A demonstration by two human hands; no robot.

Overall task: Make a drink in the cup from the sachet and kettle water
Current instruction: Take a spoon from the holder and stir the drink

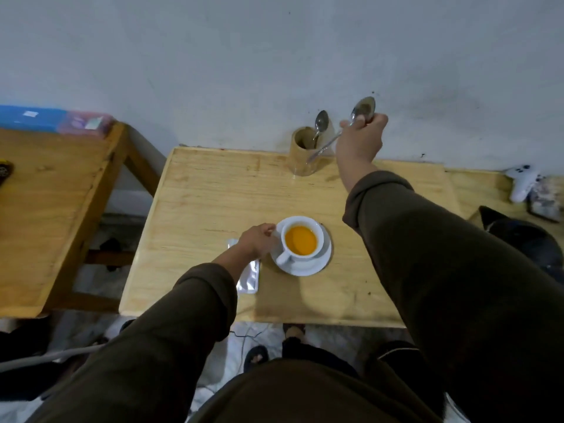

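Note:
A white cup full of orange drink stands on a white saucer in the middle of the wooden table. My left hand rests against the saucer's left rim, fingers curled at its edge. Under my left wrist lies a silver sachet, flat on the table. My right hand is raised at the back of the table, closed on a metal spoon with its bowl pointing up and its handle slanting down toward a wooden holder. The kettle is not in view.
A second spoon stands in the wooden holder against the wall. Another wooden table stands to the left with a blue box. A white game controller and a dark object lie at the right.

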